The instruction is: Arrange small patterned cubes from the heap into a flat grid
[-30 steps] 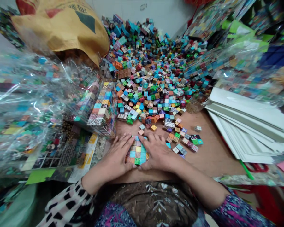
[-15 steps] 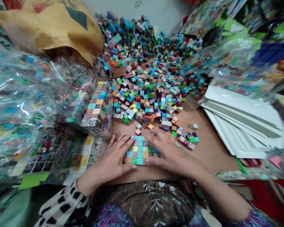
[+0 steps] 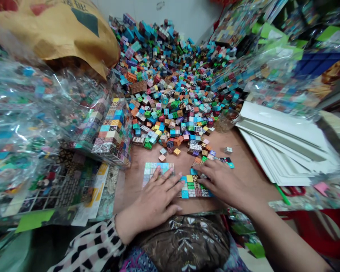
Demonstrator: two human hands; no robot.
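Note:
On the tabletop close to me, small patterned cubes lie in a flat layer of joined rows [image 3: 191, 189], with a paler section [image 3: 151, 169] to its left. My left hand [image 3: 158, 194] rests flat across the layer, fingers stretched out and slightly spread, covering its middle. At the layer's right part, my right hand [image 3: 222, 183] has its fingers bent, thumb and fingertips closed about a few cubes [image 3: 194, 170]. Its palm side is hidden, so how many cubes it holds cannot be seen.
A large heap of loose cubes [image 3: 170, 90] fills the back of the tabletop. To the left stand a wrapped block of cubes [image 3: 112, 132] and clear plastic bags [image 3: 31, 113], below a brown paper sack [image 3: 65, 34]. White card sheets [image 3: 283, 151] are stacked at right, near red-handled scissors [image 3: 296, 190].
Both hands were spread around a narrower cube layer. Now the left lies across a wider spread of cubes, and the right has moved right with its fingers bent onto cubes. The view has shifted slightly.

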